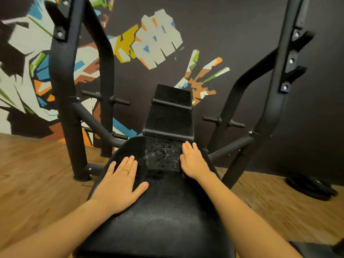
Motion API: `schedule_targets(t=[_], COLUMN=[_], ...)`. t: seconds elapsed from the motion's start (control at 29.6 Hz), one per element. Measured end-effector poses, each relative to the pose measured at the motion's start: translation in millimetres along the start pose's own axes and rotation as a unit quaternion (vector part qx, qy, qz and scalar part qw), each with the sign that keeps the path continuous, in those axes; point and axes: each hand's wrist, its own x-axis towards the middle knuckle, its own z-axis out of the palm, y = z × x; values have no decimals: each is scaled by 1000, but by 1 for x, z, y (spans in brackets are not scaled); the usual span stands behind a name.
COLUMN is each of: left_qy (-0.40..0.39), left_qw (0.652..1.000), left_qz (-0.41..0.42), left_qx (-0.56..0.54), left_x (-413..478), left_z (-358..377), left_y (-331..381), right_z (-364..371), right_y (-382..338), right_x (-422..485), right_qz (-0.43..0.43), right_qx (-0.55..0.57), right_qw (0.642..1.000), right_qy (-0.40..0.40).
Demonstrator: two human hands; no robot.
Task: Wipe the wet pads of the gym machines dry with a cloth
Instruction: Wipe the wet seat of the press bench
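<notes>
A long black bench pad [163,220] runs away from me, shiny near my body. Across its far end lies a matte black sheet that looks like a cloth [130,148], though its edges are hard to tell from the pad. Between my hands a rectangular patch of the pad [162,155] glistens with water droplets. My left hand [121,181], with a ring on it, rests flat on the matte sheet to the left of the wet patch. My right hand [193,162] rests flat at the patch's right edge. Neither hand grips anything.
Beyond the pad rises a black ridged step plate [169,118]. Black rack uprights stand at the left [63,81] and the right [275,101], with plate pegs low down. Black weight plates [310,187] lie on the wooden floor [37,174] at right. A dark painted wall is behind.
</notes>
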Motion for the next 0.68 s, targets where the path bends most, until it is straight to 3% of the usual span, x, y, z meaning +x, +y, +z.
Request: schedule_targets(t=[0.17, 0.41, 0.68], left_qy=[-4, 3, 10], left_qw=[1000, 1000, 1000], left_qz=[-4, 2, -2], left_qx=[11, 14, 24], left_x=[1, 1, 1], left_z=[-2, 0, 1], left_y=[-1, -2, -1], right_z=[-4, 7, -5], right_y=[4, 4, 0], right_x=[26, -37, 34], right_qz=[9, -47, 7], right_qx=[-3, -5, -23], right_qw=[1000, 999, 1000], right_qy=[0, 6, -19])
